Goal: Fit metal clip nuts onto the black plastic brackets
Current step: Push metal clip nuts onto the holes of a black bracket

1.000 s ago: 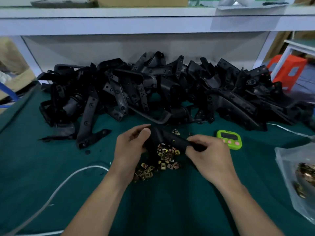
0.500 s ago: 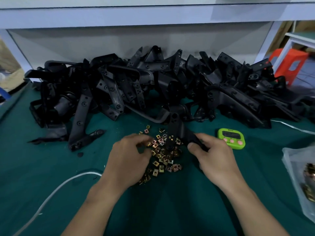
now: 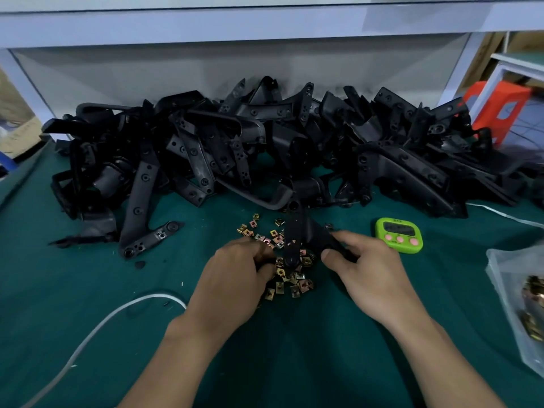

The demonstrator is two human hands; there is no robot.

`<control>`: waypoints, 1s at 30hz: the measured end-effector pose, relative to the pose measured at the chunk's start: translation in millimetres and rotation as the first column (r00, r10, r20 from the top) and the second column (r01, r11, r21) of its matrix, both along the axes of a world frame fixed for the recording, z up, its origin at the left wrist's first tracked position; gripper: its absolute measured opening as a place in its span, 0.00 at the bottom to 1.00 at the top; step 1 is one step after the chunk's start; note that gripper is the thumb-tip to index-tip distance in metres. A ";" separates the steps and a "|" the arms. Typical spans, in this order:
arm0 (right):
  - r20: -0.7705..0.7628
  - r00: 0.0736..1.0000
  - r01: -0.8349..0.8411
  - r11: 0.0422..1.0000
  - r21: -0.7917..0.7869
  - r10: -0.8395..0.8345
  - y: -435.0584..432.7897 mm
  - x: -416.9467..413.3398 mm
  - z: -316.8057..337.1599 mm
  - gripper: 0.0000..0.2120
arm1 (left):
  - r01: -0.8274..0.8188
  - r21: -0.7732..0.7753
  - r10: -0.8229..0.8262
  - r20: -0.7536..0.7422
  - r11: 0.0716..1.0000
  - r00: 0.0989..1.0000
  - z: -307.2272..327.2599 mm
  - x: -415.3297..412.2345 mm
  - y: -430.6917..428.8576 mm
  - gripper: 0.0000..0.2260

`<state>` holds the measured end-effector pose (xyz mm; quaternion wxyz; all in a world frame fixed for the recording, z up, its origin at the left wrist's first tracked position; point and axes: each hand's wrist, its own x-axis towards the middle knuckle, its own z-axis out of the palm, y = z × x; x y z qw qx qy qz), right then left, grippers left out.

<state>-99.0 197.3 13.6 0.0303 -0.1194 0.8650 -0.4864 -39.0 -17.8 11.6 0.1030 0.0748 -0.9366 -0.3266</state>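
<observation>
Since 1 s ago left grip (image 3: 232, 278) quit the bracket (image 3: 294, 231), now curled in clip nuts (image 3: 294, 285) on desk (image 3: 88, 290); can't tell if 1 is pinched. Meanwhile right grip (image 3: 368, 272) clamps bracket's rt end, above nuts.

You have two hands showing, left hand (image 3: 232, 281) and right hand (image 3: 374, 278), one gripped bracket (image 3: 297, 234), one green timer (image 3: 399, 235) and one clear bag (image 3: 512, 304). The heaped brackets (image 3: 206, 148) and clip nuts (image 3: 295, 290) are too many to count.

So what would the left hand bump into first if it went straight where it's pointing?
Probably the loose clip nuts at the left hand's fingertips, then the bracket the right hand holds; depth is unclear.
</observation>
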 end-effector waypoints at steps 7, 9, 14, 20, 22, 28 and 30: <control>-0.001 1.000 -0.016 1.000 -0.007 0.016 0.8 0.8 2.3 0.08 | -0.033 0.096 0.026 0.071 0.995 0.997 2.4 -0.5 -1.6 0.10; 0.005 1.000 -0.016 1.000 -0.023 0.016 1.7 0.5 1.9 0.08 | -0.062 0.122 0.054 0.074 0.991 0.996 4.8 -0.9 -2.4 0.09; 0.008 0.999 -0.031 0.999 -0.028 0.031 3.1 -0.9 0.1 0.08 | -0.107 0.539 0.150 -0.035 0.835 0.988 17.0 -2.9 -7.8 0.09; 0.002 0.998 -0.067 0.996 -0.053 0.067 1.4 1.3 0.3 0.07 | -0.075 0.800 0.090 0.026 0.595 0.996 21.0 -1.4 -4.8 0.13; -0.002 0.997 -0.075 0.996 -0.051 0.075 1.7 1.4 0.1 0.07 | -0.094 0.822 0.097 0.048 0.561 0.994 21.8 -1.3 -5.0 0.12; -0.003 0.998 -0.068 0.995 -0.067 0.067 2.2 0.8 0.3 0.07 | -0.072 0.854 0.068 0.043 0.515 0.997 26.5 0.2 -7.9 0.07; 0.003 0.998 -0.066 0.995 -0.075 0.067 2.0 1.2 0.1 0.08 | -0.064 0.852 0.075 0.029 0.520 0.997 27.2 0.7 -8.3 0.06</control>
